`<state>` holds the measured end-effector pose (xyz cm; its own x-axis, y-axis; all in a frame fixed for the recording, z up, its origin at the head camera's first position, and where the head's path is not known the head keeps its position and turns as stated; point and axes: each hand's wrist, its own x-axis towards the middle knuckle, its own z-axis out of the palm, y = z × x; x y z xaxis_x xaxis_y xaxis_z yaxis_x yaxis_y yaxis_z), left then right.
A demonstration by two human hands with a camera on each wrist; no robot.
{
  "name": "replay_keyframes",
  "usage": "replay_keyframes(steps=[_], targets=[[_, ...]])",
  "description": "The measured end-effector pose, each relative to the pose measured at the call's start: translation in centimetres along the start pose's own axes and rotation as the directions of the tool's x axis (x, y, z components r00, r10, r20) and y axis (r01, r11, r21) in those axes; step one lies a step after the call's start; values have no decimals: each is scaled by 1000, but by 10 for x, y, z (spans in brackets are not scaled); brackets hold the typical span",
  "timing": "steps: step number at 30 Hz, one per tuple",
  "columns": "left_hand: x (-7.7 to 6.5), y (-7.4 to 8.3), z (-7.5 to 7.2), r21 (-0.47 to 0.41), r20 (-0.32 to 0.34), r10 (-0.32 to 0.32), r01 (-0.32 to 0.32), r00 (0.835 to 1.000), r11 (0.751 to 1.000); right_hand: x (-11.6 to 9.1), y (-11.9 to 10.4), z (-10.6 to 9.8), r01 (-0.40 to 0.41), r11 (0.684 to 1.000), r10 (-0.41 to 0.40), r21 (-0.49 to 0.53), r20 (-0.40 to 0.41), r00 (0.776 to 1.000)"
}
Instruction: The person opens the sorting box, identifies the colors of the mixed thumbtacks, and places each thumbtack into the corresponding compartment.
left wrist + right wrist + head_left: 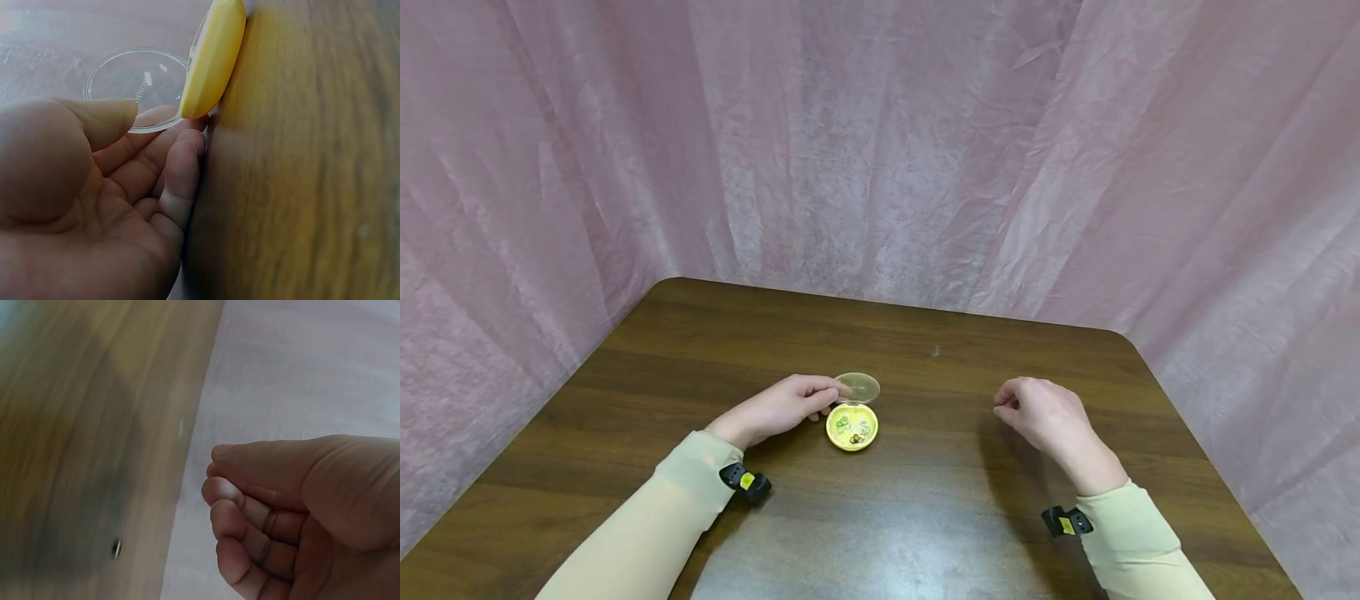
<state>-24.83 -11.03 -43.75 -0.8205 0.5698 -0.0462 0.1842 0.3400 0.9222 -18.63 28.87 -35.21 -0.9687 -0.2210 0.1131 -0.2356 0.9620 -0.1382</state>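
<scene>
A small round yellow case (852,447) lies on the table with its clear lid (863,387) raised at the back. Small green, brown and clear pieces (857,439) sit inside it. My left hand (786,406) is at the case's left side and pinches the lid's edge, thumb in front and fingers behind. Well to the right, my right hand (1043,414) hovers over the table, thumb against the index finger and the other fingers curled. Nothing shows between its fingertips. A tiny shiny piece (117,549) appears against the table in the right wrist view.
The brown wooden table (760,333) has rounded far corners. A pinkish curtain (880,167) hangs behind it and along both sides. A small pale mark (936,352) shows on the tabletop toward the back. Each wrist wears a black camera (747,483) on a strap.
</scene>
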Motion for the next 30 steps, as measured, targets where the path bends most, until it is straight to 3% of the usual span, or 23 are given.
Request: replay_keyframes(steps=[5, 10, 15, 30], targets=[[0, 0, -1, 1, -5, -5, 5, 1000, 1000, -6, 28, -4, -70, 997, 71, -27, 45, 996], [-1, 0, -2, -7, -8, -8, 8, 1000, 1000, -7, 43, -3, -113, 993, 117, -41, 91, 989], [-1, -1, -2, -11, -6, -14, 14, 1000, 1000, -6, 48, 1, -133, 991, 136, -33, 127, 982], [2, 3, 0, -12, -4, -12, 12, 1000, 1000, -1, 53, 13, -130, 988, 139, -81, 121, 983]])
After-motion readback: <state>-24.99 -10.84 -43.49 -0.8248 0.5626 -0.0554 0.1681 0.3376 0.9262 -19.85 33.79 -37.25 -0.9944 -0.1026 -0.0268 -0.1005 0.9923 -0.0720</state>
